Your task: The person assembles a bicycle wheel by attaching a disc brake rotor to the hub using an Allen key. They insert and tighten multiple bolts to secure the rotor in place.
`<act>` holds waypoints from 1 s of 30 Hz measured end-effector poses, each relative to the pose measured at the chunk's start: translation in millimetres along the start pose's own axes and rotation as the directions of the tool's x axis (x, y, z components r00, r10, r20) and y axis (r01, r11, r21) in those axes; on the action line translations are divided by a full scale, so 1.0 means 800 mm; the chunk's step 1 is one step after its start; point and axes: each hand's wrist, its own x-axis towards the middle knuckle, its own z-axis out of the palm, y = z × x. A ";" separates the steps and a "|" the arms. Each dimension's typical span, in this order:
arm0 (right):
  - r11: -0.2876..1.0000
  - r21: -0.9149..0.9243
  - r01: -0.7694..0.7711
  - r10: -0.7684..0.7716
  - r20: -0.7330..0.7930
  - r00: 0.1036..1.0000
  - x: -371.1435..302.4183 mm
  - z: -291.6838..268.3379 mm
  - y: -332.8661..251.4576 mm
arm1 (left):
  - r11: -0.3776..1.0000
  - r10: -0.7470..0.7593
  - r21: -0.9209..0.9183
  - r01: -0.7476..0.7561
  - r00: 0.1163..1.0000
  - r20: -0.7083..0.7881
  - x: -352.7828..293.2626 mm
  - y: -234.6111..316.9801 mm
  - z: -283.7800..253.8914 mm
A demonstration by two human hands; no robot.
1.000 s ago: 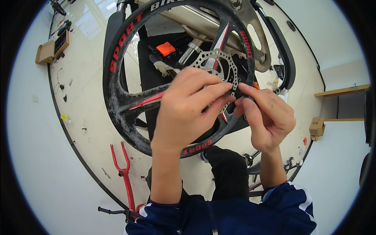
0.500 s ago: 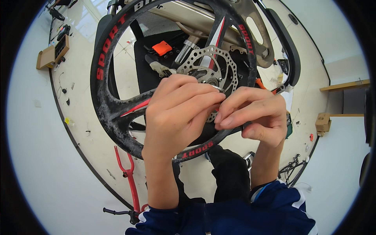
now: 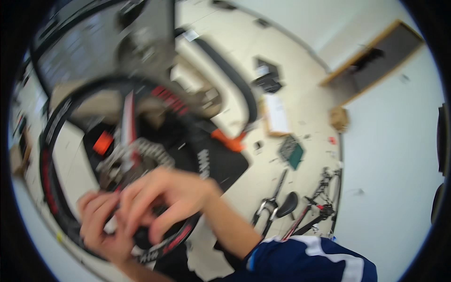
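1. Wheel: the black spoked bicycle wheel with red-and-white spoke accents [image 3: 128, 124] now appears lower left and rotated in the view. The camera has swung, so this does not prove that the wheel itself has moved. The wheel overlies the black flat-topped support [image 3: 232, 164] and reaches past its left corner.

2. Orange piece: the bright orange, block-like piece [image 3: 103, 143] shows through the wheel opening, near the support's left corner.

3. Left hand: the left hand [image 3: 105, 223] is curled in front of the lower rim, its fingertips close against those of the other hand.

4. Rotor: the silver perforated metal disc rotor [image 3: 152, 152] lies at the wheel's hub, just above the hands.

5. Right hand: the right hand [image 3: 167, 195] bends inward, fingers drawn together. Blur hides whether either hand pinches a small part; this cannot be told. The hands remain together, so the handwork appears uninterrupted.

6. Tool: the orange-handled tool [image 3: 230, 141], now more exposed, is at the support's upper right edge, apart from both hands.
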 end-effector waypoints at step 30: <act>0.926 0.329 0.186 -0.104 -0.252 0.962 -0.008 0.001 0.036 | 0.876 -0.469 -0.036 0.481 0.832 -0.295 -0.032 -0.029 0.057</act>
